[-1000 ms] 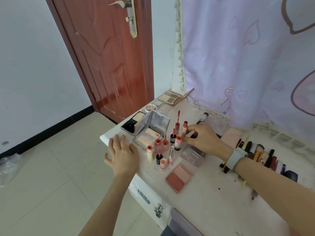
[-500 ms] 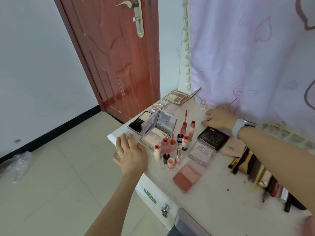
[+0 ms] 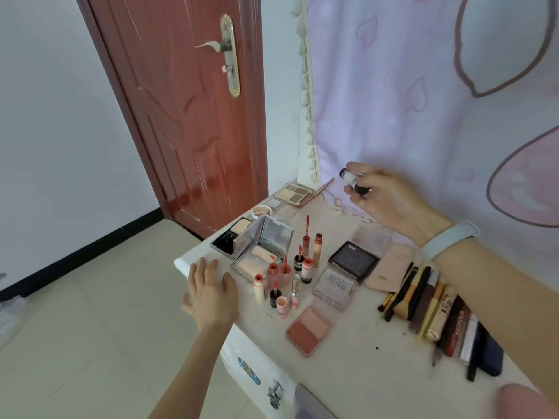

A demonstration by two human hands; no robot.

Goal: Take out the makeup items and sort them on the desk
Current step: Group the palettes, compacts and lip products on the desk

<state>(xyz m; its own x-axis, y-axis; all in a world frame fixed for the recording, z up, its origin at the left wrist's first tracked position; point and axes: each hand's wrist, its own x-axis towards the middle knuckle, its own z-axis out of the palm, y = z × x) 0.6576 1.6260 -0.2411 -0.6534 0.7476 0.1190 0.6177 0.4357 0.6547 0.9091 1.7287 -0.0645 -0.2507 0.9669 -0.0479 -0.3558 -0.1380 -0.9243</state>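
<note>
My right hand (image 3: 390, 201) is raised above the back of the white desk (image 3: 357, 352) and grips a small white tube with a dark cap (image 3: 352, 179). My left hand (image 3: 211, 291) rests flat on the desk's left corner, fingers spread. Several red and peach lip tubes (image 3: 290, 273) stand in a cluster mid-desk. Beside them lie an open silver compact (image 3: 263, 252), a black palette (image 3: 354, 261), a clear case (image 3: 334, 287) and a pink blush (image 3: 308, 329). Brushes and pencils (image 3: 429, 303) lie in a row under my right forearm.
An eyeshadow palette (image 3: 293, 193) and a black-and-cream compact (image 3: 231, 235) sit at the desk's far left corner. A lilac curtain (image 3: 423, 101) hangs behind the desk. A red door (image 3: 187, 110) stands to the left, with tiled floor (image 3: 75, 328) below the desk's edge.
My right hand left the lip tubes, reached to the desk's back by the curtain, and has lifted up with the small white tube in it. The left hand stayed put.
</note>
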